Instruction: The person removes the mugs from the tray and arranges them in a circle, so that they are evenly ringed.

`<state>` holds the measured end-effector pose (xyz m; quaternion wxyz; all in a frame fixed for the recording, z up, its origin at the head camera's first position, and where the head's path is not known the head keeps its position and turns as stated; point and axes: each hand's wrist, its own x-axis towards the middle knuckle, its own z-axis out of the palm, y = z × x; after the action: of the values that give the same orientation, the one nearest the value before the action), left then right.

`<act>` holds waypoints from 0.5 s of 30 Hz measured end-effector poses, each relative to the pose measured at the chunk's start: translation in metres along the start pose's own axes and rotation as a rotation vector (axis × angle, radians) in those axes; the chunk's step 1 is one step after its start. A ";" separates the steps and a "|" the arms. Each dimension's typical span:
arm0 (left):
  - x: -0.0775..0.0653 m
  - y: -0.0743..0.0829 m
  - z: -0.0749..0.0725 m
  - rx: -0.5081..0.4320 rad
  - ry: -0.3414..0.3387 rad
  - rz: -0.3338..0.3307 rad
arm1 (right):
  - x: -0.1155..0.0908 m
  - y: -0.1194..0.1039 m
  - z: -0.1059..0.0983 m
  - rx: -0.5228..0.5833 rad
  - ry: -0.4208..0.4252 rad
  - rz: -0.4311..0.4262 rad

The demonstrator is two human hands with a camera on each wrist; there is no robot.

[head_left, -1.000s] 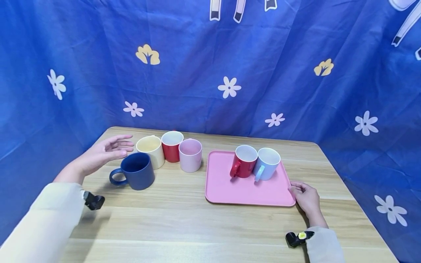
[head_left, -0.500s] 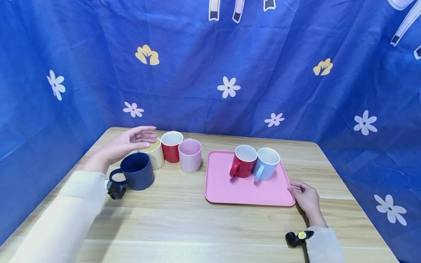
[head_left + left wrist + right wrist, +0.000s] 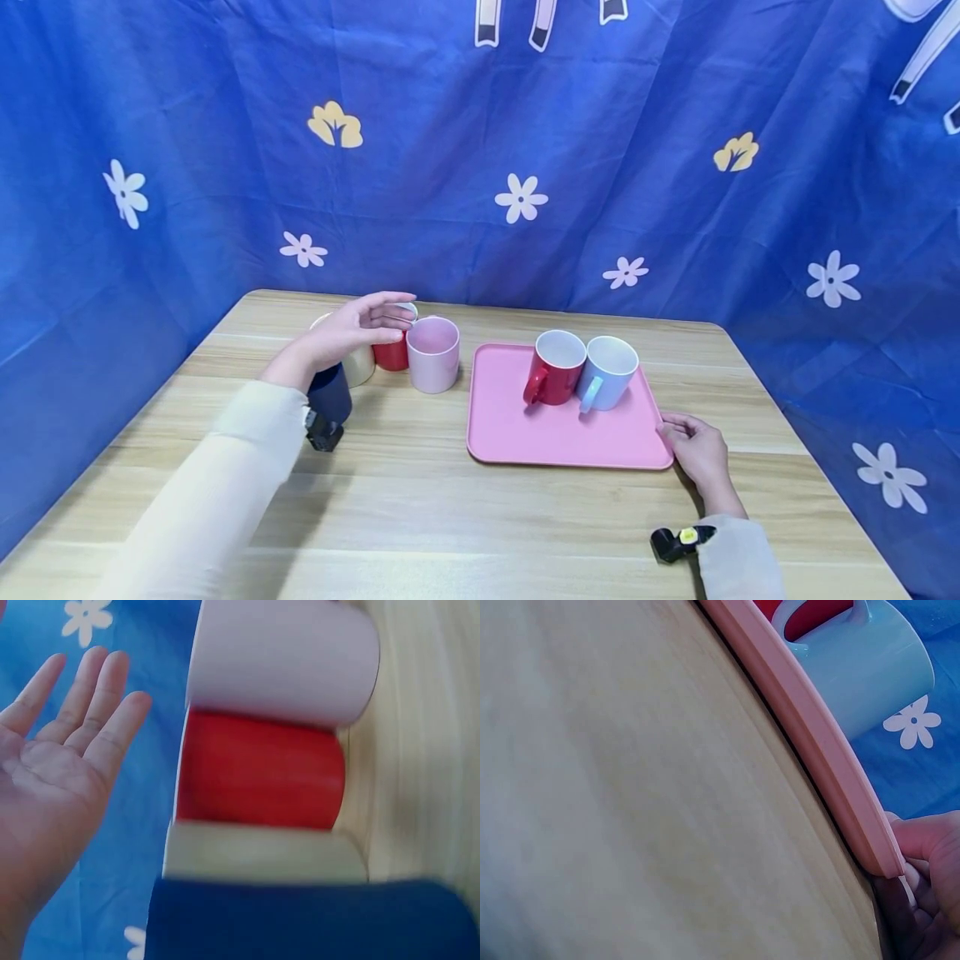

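My left hand (image 3: 352,327), fingers spread and holding nothing, is above the mugs on the left, its fingertips close to the pink mug (image 3: 433,367). It hides parts of a red mug (image 3: 392,357), a cream mug (image 3: 360,367) and a navy mug (image 3: 333,398). The left wrist view shows these mugs in a row beside the open palm. My right hand (image 3: 699,452) pinches the front right corner of the pink tray (image 3: 510,437), with the thumb (image 3: 919,834) at the rim. On that tray stand another red mug (image 3: 558,362) and a light blue mug (image 3: 613,375), handles toward me.
The mugs and tray are on a wooden table (image 3: 450,517). A blue curtain (image 3: 420,150) with flower prints hangs behind it and at both sides. Each wrist carries a small black camera, such as the left one (image 3: 324,433).
My left hand has moved to the right, from beside the navy and cream mugs across to the pink mug. The right hand, tray and mugs have stayed put.
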<state>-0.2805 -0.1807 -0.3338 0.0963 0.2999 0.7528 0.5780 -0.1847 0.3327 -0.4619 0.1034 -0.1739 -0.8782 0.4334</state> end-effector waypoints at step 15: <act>0.034 0.001 0.063 -0.031 -0.115 0.004 | 0.000 0.000 -0.001 0.011 -0.007 -0.004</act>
<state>-0.2766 -0.1099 -0.3457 0.1431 0.3325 0.7366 0.5714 -0.1843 0.3332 -0.4609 0.1024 -0.1701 -0.8764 0.4388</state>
